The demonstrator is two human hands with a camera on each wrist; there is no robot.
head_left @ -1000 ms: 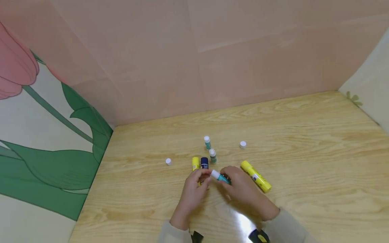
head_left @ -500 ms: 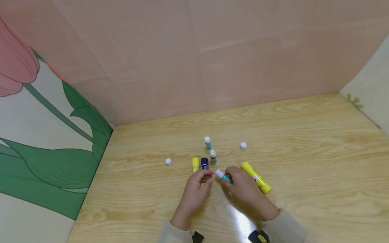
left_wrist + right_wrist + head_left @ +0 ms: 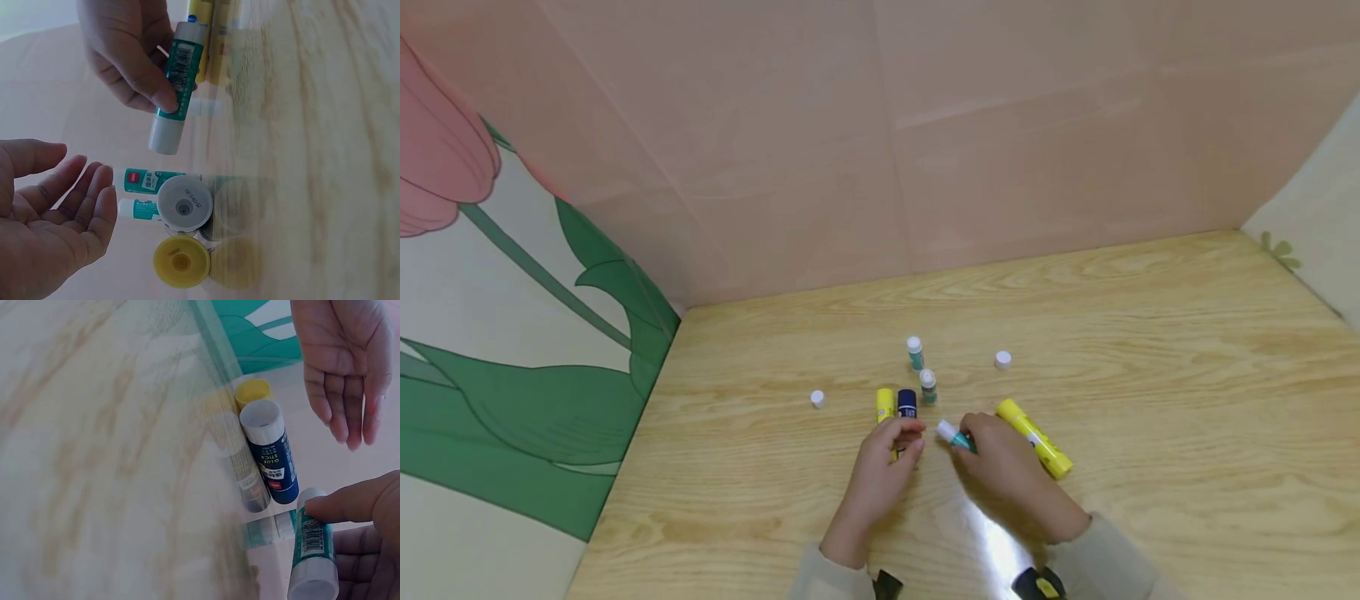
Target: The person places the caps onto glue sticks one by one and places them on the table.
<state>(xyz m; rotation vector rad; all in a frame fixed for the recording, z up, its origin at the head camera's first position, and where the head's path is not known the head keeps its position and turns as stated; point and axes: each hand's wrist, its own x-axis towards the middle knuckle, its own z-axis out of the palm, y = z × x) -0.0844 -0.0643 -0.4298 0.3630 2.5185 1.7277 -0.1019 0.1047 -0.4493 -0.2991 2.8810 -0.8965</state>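
Note:
My right hand [image 3: 1003,454] pinches a teal glue stick [image 3: 958,437] with white ends. It is tilted and off the table, its white tip toward the left hand; the right wrist view shows the thumb along its barcode label [image 3: 312,537]. My left hand [image 3: 883,467] is held with fingers loosely bent and apart, nothing in it. Just behind its fingers stand a yellow glue stick [image 3: 884,402] and a navy glue stick [image 3: 907,403], their lower parts hidden in the head view. Two small teal glue sticks stand farther back, one [image 3: 928,387] nearer than the other [image 3: 915,354].
A large yellow glue stick [image 3: 1034,438] lies slanted beside the right hand. Two loose white caps sit on the wooden table [image 3: 1150,350], one at the left [image 3: 817,399] and another at the right [image 3: 1003,360]. A pinkish panel [image 3: 895,150] rises behind.
My right hand has drawn the teal glue stick slightly to the right, widening the gap to my left hand. The left hand has hardly moved. The standing sticks and caps stay put.

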